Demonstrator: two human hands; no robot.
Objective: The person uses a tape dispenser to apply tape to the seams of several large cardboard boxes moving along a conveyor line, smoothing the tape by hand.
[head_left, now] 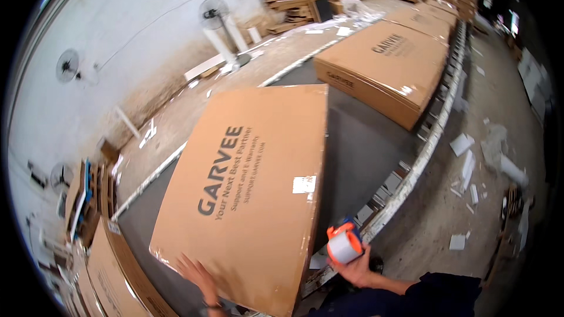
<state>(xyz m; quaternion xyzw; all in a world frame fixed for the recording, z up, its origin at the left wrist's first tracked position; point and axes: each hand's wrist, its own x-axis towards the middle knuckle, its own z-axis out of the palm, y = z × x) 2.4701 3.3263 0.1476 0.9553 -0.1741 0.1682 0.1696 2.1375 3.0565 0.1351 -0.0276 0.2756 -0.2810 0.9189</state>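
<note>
A large brown cardboard box [264, 240] with dark print and a small white label [304, 184] lies on the dark conveyor belt [367, 141] in front of me. Clear tape shines along its edges. At the near left part of its top, my left hand [198, 279] rests with fingers spread, holding nothing. To the right of the box, over the conveyor's pale side rail [411, 179], my right hand [355, 270] grips an orange and blue tape dispenser [343, 243] with a pale roll. My fingers partly hide its handle.
More taped boxes [382, 61] sit farther along the belt, and another box [120, 270] stands at lower left. Flat cardboard [299, 0] and a pedestal fan [214, 14] are by the wall. Paper scraps [462, 144] and plastic film litter the floor at right.
</note>
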